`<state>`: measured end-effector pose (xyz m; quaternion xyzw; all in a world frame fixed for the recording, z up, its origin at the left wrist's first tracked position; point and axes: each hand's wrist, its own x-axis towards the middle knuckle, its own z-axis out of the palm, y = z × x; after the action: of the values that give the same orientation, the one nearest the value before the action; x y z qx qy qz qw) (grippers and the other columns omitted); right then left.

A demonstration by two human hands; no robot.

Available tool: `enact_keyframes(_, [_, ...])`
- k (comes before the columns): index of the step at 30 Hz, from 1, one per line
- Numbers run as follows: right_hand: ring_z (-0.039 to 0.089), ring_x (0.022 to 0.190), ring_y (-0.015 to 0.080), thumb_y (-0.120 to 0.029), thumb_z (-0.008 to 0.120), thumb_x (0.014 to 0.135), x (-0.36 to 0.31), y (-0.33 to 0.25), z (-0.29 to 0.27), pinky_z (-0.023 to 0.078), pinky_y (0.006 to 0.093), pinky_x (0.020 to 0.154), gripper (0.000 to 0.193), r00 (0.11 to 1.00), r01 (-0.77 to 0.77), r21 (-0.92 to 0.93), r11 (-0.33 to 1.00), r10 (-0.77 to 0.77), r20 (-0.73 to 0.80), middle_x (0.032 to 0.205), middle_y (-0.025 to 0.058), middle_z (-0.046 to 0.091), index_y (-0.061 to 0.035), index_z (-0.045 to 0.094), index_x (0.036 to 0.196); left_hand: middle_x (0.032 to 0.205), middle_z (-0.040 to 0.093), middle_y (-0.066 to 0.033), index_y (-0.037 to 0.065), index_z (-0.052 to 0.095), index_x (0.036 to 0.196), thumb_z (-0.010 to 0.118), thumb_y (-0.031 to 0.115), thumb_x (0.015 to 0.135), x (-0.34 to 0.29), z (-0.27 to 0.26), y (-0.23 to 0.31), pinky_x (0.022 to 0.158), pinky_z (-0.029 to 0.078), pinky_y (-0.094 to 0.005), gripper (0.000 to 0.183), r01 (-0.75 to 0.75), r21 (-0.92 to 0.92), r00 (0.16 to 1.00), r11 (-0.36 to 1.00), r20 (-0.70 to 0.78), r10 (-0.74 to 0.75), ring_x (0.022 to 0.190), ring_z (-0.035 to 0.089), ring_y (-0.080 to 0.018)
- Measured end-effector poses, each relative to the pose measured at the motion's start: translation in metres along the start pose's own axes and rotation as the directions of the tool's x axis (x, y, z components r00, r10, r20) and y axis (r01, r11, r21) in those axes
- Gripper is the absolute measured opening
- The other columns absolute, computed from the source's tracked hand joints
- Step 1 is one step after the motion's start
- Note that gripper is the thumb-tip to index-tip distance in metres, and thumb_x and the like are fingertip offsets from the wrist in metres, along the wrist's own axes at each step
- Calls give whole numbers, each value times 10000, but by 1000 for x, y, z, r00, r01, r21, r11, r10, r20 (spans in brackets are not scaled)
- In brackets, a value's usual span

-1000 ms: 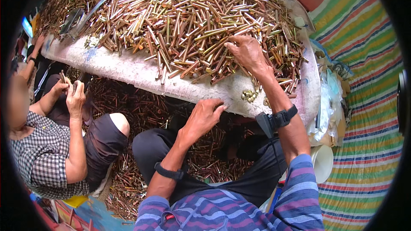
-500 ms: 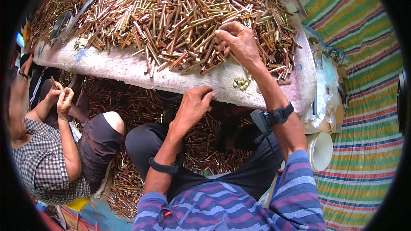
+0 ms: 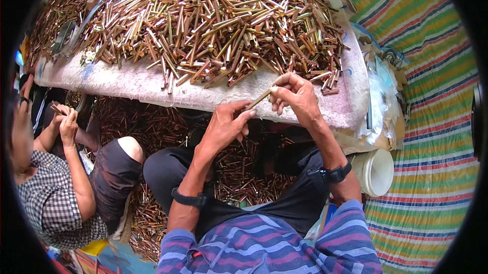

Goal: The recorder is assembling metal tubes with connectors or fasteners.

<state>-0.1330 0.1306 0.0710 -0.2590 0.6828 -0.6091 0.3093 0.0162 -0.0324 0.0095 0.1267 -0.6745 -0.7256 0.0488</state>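
Observation:
A thin brass-coloured metal tube slants between my hands, just over the table's front edge. Its lower end is pinched between the thumb and index finger of my left hand. The thumb and index finger of my right hand close on its upper end; whether a small part sits there too is hidden. Beyond them, a large heap of similar copper and gold tubes covers most of the cloth-topped table. My right hand now covers the spot where small gold-coloured pieces lay.
At the left another person sits holding a tube in both hands. More tubes lie heaped beneath the table and around my legs. A white bucket and clear plastic bags are at the right, beside a striped sheet.
My right hand has come down from the heap toward my left hand. A tube now spans the two hands. My left hand has shifted slightly, and the view has moved a little.

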Motion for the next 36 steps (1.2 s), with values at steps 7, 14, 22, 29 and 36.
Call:
enact_keyframes(7, [690, 651, 127, -178, 639, 974, 12, 8, -28, 529, 232, 533, 289, 991, -10, -278, 961, -28, -134, 852, 115, 729, 35, 653, 1169, 592, 593, -32, -48, 699, 1111, 593, 163, 996, -1, -2, -6, 434, 446, -256, 263, 62, 59, 997, 996, -59, -58, 477, 556, -85])
enact_keyframes(14, [715, 771, 325, -297, 702, 888, 26, 41, -49, 547, 418, 706, 323, 933, -60, -805, 590, -254, -255, 830, 183, 724, -5, 695, 1025, 577, 567, -28, -52, 698, 1098, 596, 181, 997, 2, -2, -11, 421, 440, -254, 274, 62, -24, 994, 998, -92, -64, 466, 544, -83])
enact_keyframes(22, [707, 832, 378, -278, 685, 864, 2, 41, -80, 549, 445, 747, 276, 935, -47, -866, 499, -284, -214, 857, 210, 719, -43, 733, 1001, 798, 645, -30, -14, 699, 1065, 594, 215, 1026, 2, -4, -8, 387, 429, -225, 255, 57, -89, 996, 994, -67, -63, 486, 564, -69])
enact_keyframes(29, [708, 843, 387, -320, 723, 839, -36, 34, -84, 556, 452, 741, 344, 977, -74, -912, 404, -156, -148, 882, 220, 720, -85, 730, 1091, 775, 635, -23, -7, 696, 1019, 593, 214, 1025, 2, -2, -6, 370, 413, -223, 245, 73, -82, 996, 994, -41, -77, 459, 548, -67])
enact_keyframes(36, [715, 795, 337, -309, 761, 858, -44, 38, -86, 545, 412, 711, 334, 978, -63, -927, 371, -164, -132, 870, 160, 727, -104, 711, 1117, 762, 640, -23, -10, 705, 987, 602, 212, 1014, 4, -1, -12, 375, 413, -227, 247, 78, -29, 996, 997, -44, -79, 464, 553, -67])
